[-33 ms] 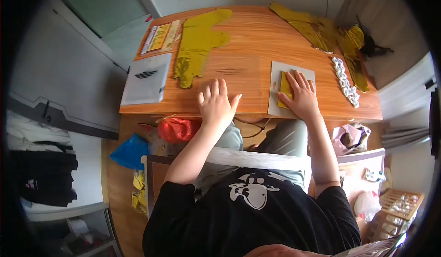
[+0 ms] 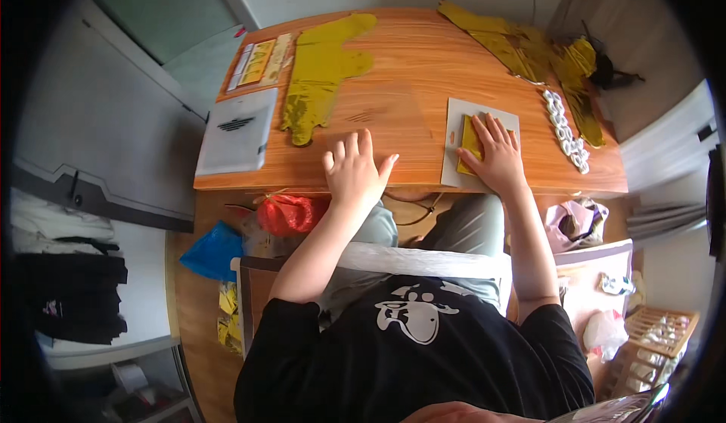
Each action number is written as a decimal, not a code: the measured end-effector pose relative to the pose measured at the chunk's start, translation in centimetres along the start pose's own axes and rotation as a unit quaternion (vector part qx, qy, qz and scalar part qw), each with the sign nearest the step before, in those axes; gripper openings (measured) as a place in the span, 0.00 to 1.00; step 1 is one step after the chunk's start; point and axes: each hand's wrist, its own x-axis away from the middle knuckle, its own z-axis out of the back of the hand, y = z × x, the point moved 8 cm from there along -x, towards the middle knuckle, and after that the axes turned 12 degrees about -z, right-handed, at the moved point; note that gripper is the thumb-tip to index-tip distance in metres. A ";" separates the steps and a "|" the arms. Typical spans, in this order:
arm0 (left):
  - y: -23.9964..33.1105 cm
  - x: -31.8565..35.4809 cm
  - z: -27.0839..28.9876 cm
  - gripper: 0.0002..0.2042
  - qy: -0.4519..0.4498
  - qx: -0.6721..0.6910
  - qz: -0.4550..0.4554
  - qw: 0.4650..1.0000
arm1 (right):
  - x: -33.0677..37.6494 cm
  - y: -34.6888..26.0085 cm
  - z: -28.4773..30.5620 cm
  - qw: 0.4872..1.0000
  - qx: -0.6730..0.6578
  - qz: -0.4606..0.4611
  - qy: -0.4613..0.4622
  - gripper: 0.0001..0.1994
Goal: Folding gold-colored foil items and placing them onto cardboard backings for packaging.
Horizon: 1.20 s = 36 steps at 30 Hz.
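My left hand (image 2: 352, 170) lies palm down near the table's front edge, fingers spread. Under and beyond its fingertips is a thin clear plastic bag (image 2: 393, 120) with dark printed lines. My right hand (image 2: 495, 158) rests flat, fingers stretched out, over a folded piece of gold foil (image 2: 470, 136), which it partly covers. That foil sits on a light grey card (image 2: 461, 107) with a slot at its left edge. Beyond the left hand a long gold foil balloon (image 2: 314, 75) is spread flat, deflated and wrinkled.
On the wooden table's left are a stack of clear bags (image 2: 246, 154) and a yellow printed sheet (image 2: 257, 64). More crumpled gold foil (image 2: 499, 37) and a row of white ribbon coils (image 2: 563, 132) lie right. A red bag (image 2: 287, 215) and blue bag (image 2: 215, 249) are below the table.
The clear bag by my left hand has turned slightly, its printed lines now tilted and further left. Both hands keep nearly the same place; the whole view has shifted a little.
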 end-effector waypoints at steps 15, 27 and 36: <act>6.3 -4.6 -2.9 0.24 0.007 0.344 -0.222 0.912 | -1.9 1.7 -0.4 0.994 0.023 -0.088 0.059 0.40; 5.8 -6.5 -4.8 0.31 -0.005 0.300 -0.154 0.942 | -4.8 1.0 -1.7 0.988 0.034 -0.139 0.059 0.43; 7.4 -7.6 -4.5 0.29 -0.017 0.250 -0.166 0.954 | -4.8 0.9 -1.7 0.988 0.026 -0.145 0.053 0.44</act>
